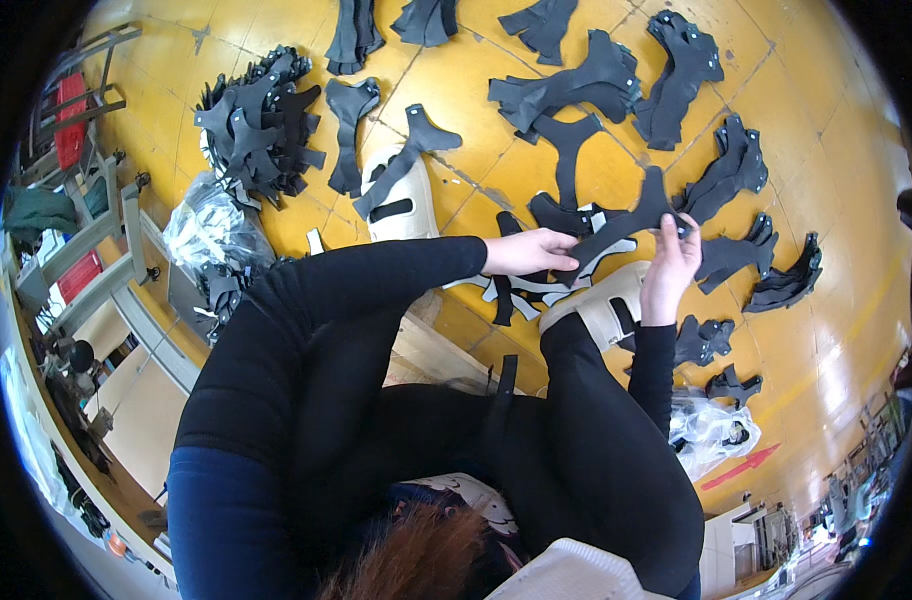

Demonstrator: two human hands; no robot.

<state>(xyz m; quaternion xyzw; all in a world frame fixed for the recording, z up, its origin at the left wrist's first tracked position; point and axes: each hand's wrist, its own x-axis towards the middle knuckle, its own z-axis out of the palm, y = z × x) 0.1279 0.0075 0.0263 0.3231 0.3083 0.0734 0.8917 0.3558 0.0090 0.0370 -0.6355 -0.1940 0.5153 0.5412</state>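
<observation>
Both hands pinch one black cut fabric piece (621, 225) between them: the left hand (528, 251) closes on its lower left end, the right hand (673, 262) on its upper right arm, fingers pressed together over the edge. It hangs above the yellow floor (456, 110), over the pale shoes (601, 305). It looks thin, light and floppy (likely best held at two ends). More cut pieces (676, 80) lie spread toward the floor's far edge, a heap (261, 125) at left.
</observation>
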